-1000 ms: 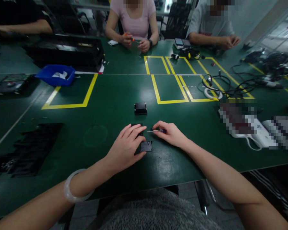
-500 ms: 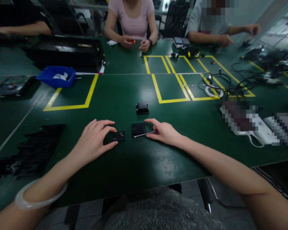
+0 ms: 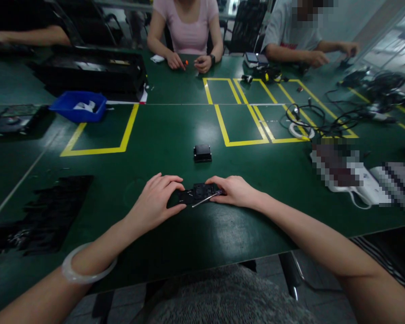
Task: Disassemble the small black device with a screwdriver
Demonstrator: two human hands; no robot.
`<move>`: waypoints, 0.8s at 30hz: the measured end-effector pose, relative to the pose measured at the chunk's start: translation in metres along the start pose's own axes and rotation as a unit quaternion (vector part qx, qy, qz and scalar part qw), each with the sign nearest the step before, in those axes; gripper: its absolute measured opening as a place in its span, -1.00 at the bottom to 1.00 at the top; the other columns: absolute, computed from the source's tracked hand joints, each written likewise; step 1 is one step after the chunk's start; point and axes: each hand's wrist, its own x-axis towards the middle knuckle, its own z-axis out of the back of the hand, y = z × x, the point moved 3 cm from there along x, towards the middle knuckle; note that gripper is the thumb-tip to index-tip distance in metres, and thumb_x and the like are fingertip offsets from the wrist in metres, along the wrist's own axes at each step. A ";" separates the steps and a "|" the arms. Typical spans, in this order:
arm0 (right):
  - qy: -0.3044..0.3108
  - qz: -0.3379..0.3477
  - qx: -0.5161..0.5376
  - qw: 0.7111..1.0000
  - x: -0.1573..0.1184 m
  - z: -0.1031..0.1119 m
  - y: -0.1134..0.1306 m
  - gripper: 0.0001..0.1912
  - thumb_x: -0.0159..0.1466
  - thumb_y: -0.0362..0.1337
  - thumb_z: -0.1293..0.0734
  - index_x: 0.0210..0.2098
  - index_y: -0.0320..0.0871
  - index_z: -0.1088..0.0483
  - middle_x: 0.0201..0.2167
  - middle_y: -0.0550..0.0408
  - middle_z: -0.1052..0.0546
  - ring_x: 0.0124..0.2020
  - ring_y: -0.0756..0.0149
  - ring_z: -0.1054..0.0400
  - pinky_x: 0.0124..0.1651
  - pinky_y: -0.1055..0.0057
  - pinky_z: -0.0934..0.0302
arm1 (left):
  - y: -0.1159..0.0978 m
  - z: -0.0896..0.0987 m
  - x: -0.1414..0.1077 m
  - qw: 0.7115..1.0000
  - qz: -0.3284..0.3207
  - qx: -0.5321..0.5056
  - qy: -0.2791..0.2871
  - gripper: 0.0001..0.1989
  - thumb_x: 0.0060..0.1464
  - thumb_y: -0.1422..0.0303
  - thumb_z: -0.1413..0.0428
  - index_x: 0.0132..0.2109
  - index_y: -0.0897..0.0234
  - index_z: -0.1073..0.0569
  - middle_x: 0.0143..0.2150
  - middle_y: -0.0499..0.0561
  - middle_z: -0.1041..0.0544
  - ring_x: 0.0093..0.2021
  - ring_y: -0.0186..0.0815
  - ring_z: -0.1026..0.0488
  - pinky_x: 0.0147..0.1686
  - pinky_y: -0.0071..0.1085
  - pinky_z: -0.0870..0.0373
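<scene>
Green table (image 3: 168, 128), dark chairs (image 3: 248, 29) beyond: left hand (image 3: 157, 198) pinches a tray (image 3: 185, 197), right hand (image 3: 238, 191) a panel (image 3: 200, 191) and screwdriver (image 3: 203, 200).

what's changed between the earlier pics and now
Since half a second ago, the left hand has brought the small black tray rightward, up against the black plastic part. The right hand has drawn that part slightly nearer, still holding the screwdriver. The black block stayed put.

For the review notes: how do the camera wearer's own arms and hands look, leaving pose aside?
The left hand and right hand are bare, without gloves. A pale, translucent, smooth round bangle circles the left wrist. The right wrist carries nothing. No sleeves show on either forearm.
</scene>
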 end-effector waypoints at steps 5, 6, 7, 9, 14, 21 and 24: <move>0.014 -0.004 0.017 1.000 -0.018 -0.001 -0.001 -0.52 0.29 -0.12 -0.38 0.16 -0.09 -0.34 -0.39 0.14 -0.53 -0.40 0.32 -0.39 -0.35 0.47 -0.01 | -0.017 -0.009 -0.003 1.000 -0.016 -0.012 0.013 -0.66 0.11 0.15 -0.22 -0.03 0.18 -0.41 0.16 0.11 -0.45 0.20 -0.05 -0.38 0.35 0.16 -0.04; 0.014 -0.004 0.021 1.000 -0.020 -0.002 -0.001 -0.52 0.30 -0.12 -0.37 0.17 -0.09 -0.33 -0.40 0.14 -0.52 -0.40 0.33 -0.38 -0.35 0.47 -0.01 | -0.018 -0.008 -0.003 1.000 -0.017 -0.012 0.018 -0.64 0.11 0.14 -0.22 -0.02 0.18 -0.40 0.17 0.11 -0.45 0.21 -0.04 -0.37 0.35 0.17 -0.03; 0.013 -0.001 0.028 1.000 -0.022 -0.002 -0.001 -0.50 0.30 -0.12 -0.37 0.19 -0.10 -0.32 -0.40 0.15 -0.50 -0.41 0.34 -0.37 -0.35 0.47 0.00 | -0.019 -0.007 -0.003 0.999 -0.019 -0.011 0.024 -0.62 0.10 0.11 -0.22 -0.01 0.18 -0.40 0.17 0.12 -0.44 0.21 -0.03 -0.36 0.35 0.19 -0.01; 0.006 0.000 0.062 0.998 -0.023 -0.001 -0.004 -0.41 0.28 -0.09 -0.40 0.24 -0.11 -0.28 -0.43 0.20 -0.44 -0.45 0.37 -0.31 -0.37 0.47 0.02 | -0.018 -0.002 -0.001 0.999 -0.018 -0.011 0.032 -0.55 0.12 0.03 -0.19 0.04 0.19 -0.38 0.20 0.13 -0.42 0.24 -0.01 -0.34 0.36 0.21 0.03; -0.031 -0.008 0.281 0.959 -0.024 0.004 -0.017 -0.40 0.23 -0.05 -0.43 0.19 -0.11 -0.30 -0.52 0.34 -0.21 -0.52 0.46 -0.14 -0.40 0.49 0.02 | -0.003 0.018 0.029 0.999 0.015 -0.030 -0.008 -0.54 0.28 0.03 0.01 0.18 0.21 -0.31 0.26 0.17 -0.35 0.28 -0.01 -0.27 0.27 0.06 -0.21; -0.081 -0.053 0.506 0.857 -0.021 0.008 -0.038 -0.48 0.30 0.08 -0.28 0.09 -0.12 -0.28 -0.58 0.37 -0.08 -0.62 0.50 0.06 -0.58 0.51 0.08 | 0.023 0.000 0.093 0.993 0.022 -0.095 -0.061 -0.39 0.22 0.12 -0.07 0.31 0.30 -0.17 0.34 0.25 -0.22 0.35 0.01 -0.18 0.30 0.01 -0.18; -0.108 -0.060 0.586 0.801 -0.014 0.008 -0.046 -0.58 0.30 0.11 -0.23 -0.05 -0.05 -0.22 -0.58 0.38 -0.05 -0.64 0.48 0.13 -0.64 0.54 0.06 | 0.031 -0.013 0.111 0.990 0.027 -0.123 -0.066 -0.34 0.18 0.14 -0.11 0.32 0.33 -0.16 0.31 0.27 -0.24 0.29 -0.01 -0.27 0.25 -0.04 -0.24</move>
